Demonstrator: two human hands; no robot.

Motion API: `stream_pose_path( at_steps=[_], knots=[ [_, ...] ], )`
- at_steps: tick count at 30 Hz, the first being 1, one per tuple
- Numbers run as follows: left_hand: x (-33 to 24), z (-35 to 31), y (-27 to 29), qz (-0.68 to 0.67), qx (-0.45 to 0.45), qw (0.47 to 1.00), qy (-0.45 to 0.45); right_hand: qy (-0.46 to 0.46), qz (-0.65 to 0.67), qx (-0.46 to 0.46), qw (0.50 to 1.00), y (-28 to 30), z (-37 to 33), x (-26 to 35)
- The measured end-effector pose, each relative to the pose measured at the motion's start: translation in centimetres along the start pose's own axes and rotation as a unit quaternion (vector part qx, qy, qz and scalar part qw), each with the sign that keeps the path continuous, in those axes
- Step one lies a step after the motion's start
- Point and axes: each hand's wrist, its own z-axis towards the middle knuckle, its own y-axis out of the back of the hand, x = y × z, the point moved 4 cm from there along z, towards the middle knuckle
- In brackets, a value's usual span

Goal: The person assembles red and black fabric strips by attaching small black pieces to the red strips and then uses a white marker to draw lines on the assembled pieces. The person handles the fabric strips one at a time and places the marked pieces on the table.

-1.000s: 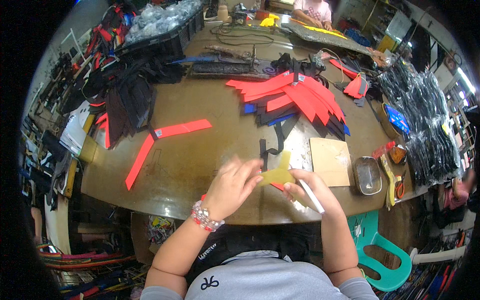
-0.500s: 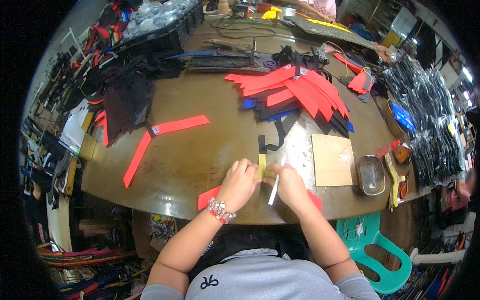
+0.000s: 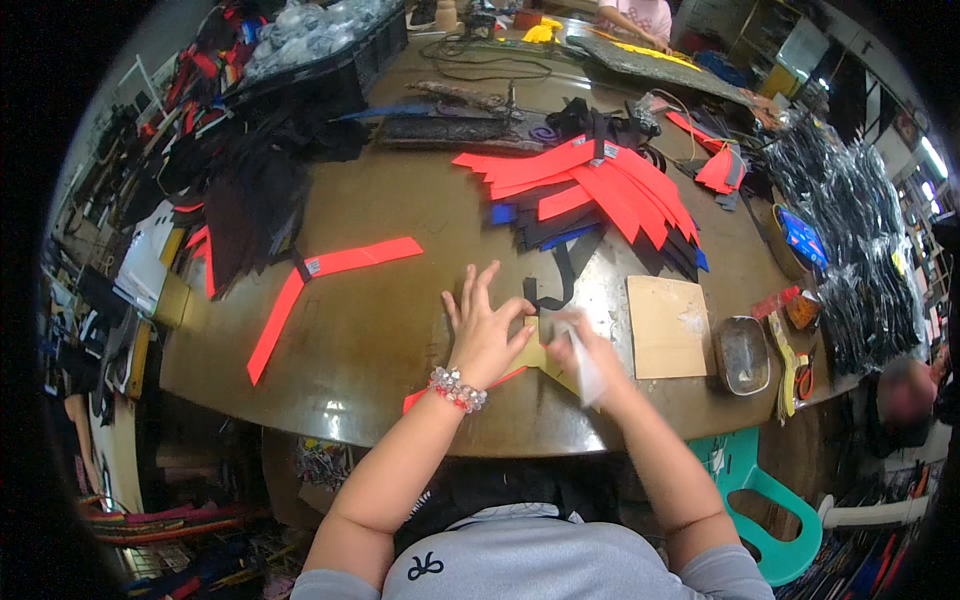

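On the table's near edge, between my hands, lies a red strip piece with a yellowish backing [image 3: 537,352]. A bit of its red side [image 3: 413,400] shows by my left wrist. My left hand [image 3: 486,338] has its fingers spread, with the thumb and index finger down at the piece's upper arm. My right hand [image 3: 588,362] is closed around a thin white flat tool [image 3: 591,386], smeared by motion, over the right part of the piece. Just beyond them lies a black strap [image 3: 548,299].
A V-shaped red strip [image 3: 288,312] lies left; red and black strips [image 3: 600,185] are piled ahead. To the right are a tan board [image 3: 668,328], a small dish [image 3: 742,354], orange-handled scissors [image 3: 805,380] and a green chair [image 3: 765,530]. Another person [image 3: 640,20] is at the far end.
My left hand's fingers have spread out from a closed grip. My right hand has moved slightly right with the white tool, and more of the yellowish backing shows.
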Motion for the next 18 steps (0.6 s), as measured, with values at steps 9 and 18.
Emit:
stream_pose_path(
  at_steps=[9,18],
  knots=[
    [0.1,0.0,-0.1,0.014,0.012,1.0,0.015,-0.039,0.123,-0.022,0.991,-0.4,4.9,-4.0],
    [0.0,0.1,-0.1,0.024,0.015,0.999,0.024,0.021,0.187,-0.008,0.982,-0.5,4.5,-2.7]
  ],
)
